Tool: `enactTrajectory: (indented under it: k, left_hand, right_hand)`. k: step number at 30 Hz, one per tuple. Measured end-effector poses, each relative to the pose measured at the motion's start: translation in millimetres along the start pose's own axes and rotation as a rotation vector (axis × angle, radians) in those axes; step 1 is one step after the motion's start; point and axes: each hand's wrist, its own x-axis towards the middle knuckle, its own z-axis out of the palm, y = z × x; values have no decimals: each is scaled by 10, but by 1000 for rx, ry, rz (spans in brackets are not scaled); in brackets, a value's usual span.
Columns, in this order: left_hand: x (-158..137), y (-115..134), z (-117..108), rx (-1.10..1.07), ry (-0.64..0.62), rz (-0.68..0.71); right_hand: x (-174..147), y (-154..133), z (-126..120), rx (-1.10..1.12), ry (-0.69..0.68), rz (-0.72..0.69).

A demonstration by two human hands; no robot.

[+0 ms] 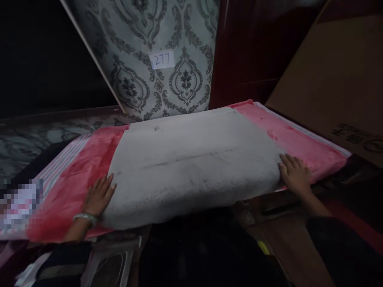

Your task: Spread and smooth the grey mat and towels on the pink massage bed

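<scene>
A pale grey-white cloth (191,159) with dark smudges and a faint crease lies spread across a pink-red cover (80,167). My left hand (98,195), with a bracelet at the wrist, rests flat where the grey-white cloth meets the pink-red cover on the left. Its fingers are stretched out, the tips at the pale cloth's left edge. On the opposite side my right hand (295,173) lies with fingers spread over the pale cloth's right edge and the pink cover. The pale cloth drapes over the near edge of the surface. What lies underneath is hidden.
A patterned wallpaper wall (185,79) with a paper label reading 277 (162,59) stands behind. At right are a dark red glossy panel (251,52) and a large cardboard box (338,79). A dark panel (50,56) fills the upper left. Below left sits a clear plastic container (112,267).
</scene>
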Motion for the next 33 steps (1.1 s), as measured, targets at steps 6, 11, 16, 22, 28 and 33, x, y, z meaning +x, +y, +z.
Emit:
enactTrajectory:
  k: [6,11,16,22,28,33]
  left_hand:
    - [-458,640,-293,-9,40,-204]
    - [-420,1917,-268,-100,107,280]
    - [-401,2727,-73,-108,55,516]
    - [-447,2085,-48,-43,59,313]
    - [-599,878,-71,-38,139,-22]
    - [-808,415,-26,-174,286,-174]
  right_hand:
    - [-104,-544,-115,6,51,-145]
    - [-306,-1828,-33,71,-112,-573]
    - [-565,-2476,141,97,-172,-810]
    - [-202,-1698,131,-33,-220,-595]
    - [90,-519,-23,-74,-135,-243]
    - [-12,-253,-153,-24,-95,-51]
